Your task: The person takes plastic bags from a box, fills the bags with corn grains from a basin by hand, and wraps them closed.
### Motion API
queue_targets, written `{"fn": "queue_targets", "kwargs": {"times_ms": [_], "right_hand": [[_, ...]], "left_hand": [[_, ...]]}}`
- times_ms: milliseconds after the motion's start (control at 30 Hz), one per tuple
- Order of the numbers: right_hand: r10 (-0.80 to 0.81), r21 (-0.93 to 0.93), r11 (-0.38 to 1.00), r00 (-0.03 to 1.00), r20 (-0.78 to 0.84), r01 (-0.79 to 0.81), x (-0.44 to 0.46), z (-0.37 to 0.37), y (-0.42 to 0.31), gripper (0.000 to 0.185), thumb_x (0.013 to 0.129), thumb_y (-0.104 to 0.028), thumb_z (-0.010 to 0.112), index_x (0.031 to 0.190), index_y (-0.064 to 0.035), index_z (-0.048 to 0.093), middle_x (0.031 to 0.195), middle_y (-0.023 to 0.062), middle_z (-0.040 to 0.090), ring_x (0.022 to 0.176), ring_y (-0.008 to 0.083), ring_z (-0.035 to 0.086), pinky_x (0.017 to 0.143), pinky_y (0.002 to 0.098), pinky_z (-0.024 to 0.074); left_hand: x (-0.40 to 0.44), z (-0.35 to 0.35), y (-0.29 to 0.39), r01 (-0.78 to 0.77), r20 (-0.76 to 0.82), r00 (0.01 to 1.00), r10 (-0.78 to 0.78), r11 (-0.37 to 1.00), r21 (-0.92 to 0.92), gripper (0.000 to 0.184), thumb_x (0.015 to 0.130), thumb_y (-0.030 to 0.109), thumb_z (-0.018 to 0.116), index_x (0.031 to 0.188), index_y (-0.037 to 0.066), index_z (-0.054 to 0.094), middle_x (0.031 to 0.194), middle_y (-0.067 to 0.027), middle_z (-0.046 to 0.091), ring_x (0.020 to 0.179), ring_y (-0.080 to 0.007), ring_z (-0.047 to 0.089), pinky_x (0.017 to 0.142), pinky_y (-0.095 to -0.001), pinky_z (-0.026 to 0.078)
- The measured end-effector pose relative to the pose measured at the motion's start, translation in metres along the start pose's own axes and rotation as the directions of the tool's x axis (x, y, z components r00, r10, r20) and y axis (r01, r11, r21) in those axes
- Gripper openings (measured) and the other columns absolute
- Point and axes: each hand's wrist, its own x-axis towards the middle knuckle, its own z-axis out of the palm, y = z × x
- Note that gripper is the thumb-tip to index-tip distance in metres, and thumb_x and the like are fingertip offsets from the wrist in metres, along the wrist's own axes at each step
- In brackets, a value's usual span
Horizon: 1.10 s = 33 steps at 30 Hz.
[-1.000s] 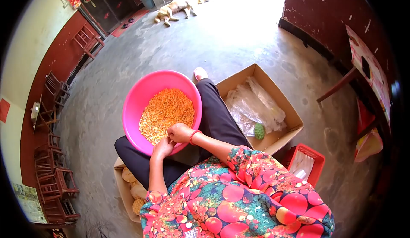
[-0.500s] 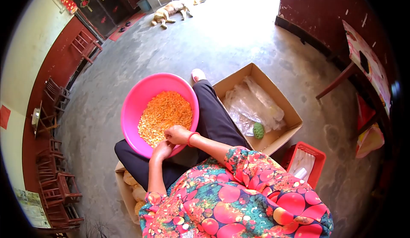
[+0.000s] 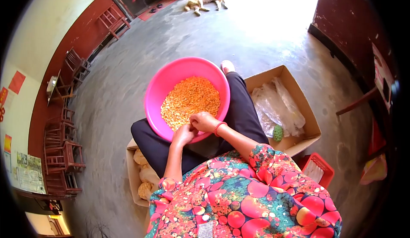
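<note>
A pink basin (image 3: 156, 93) rests against my legs, with a heap of orange-yellow kernels (image 3: 191, 97) inside. Over its near rim, my left hand (image 3: 184, 134) and my right hand (image 3: 205, 122) meet with bent fingers pressed together. Whatever lies between the fingertips is too small and hidden to name. A red bracelet (image 3: 219, 128) circles my right wrist.
At the right stands a cardboard box (image 3: 305, 110) holding plastic bags (image 3: 277, 105) and a green bumpy item (image 3: 278, 133), with a red basket (image 3: 325, 169) nearer. Another box (image 3: 134, 180) sits left. A dog (image 3: 206, 0) lies far ahead; wooden chairs (image 3: 64, 157) line the left wall.
The view has swung left, so the basin, boxes and dog appear farther right in the frame. Both hands remain together at the basin's near rim.
</note>
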Motion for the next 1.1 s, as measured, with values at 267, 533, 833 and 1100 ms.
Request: {"fn": "queue_targets", "kwargs": {"times_ms": [267,533,833,1100], "right_hand": [[0.004,0.059,0.998,1.000,0.023,-0.005,0.000,-0.003,-0.002,0.014,0.071,-0.015,0.050,0.076,-0.0061,0.060,0.072,0.0153,0.060,0.071,0.0309,0.058,0.064,0.0405,0.0453],[0.013,0.081,0.997,1.000,0.023,-0.015,0.001,-0.002,0.000,0.013,0.071,-0.016,0.050,0.074,-0.0066,0.060,0.074,0.0153,0.060,0.072,0.0317,0.058,0.065,0.0409,0.0453],[0.013,0.003,1.000,1.000,-0.004,-0.013,0.000,0.000,-0.001,0.017,0.072,-0.017,0.049,0.077,-0.0060,0.061,0.073,0.0159,0.060,0.072,0.0311,0.059,0.066,0.0404,0.0456],[0.065,0.426,0.904,0.993,-0.100,-0.016,-0.004,-0.025,-0.013,0.012,0.075,-0.008,0.050,0.081,-0.0025,0.059,0.070,0.0090,0.060,0.065,0.0161,0.058,0.060,0.0277,0.0459]], "left_hand": [[0.005,0.008,-0.012,-0.023,-0.047,0.999,0.019,0.995,-0.098,0.018,0.068,0.025,0.060,0.078,0.011,0.065,0.071,-0.0117,0.062,0.069,-0.0247,0.061,0.061,-0.0348,0.045],[-0.003,0.004,-0.003,-0.020,-0.129,0.992,0.015,0.999,-0.036,0.024,0.074,0.034,0.056,0.082,0.014,0.065,0.079,-0.0149,0.062,0.078,-0.0297,0.059,0.067,-0.0395,0.046],[-0.008,0.000,0.006,-0.021,-0.143,0.989,0.024,1.000,0.023,0.029,0.076,0.032,0.056,0.083,0.005,0.064,0.074,-0.0130,0.063,0.070,-0.0227,0.061,0.061,-0.0333,0.045],[-0.006,0.002,0.000,-0.073,-0.118,0.990,0.071,0.997,-0.011,0.026,0.078,0.033,0.053,0.091,0.014,0.064,0.082,-0.0122,0.062,0.080,-0.0269,0.060,0.069,-0.0368,0.046]]}}
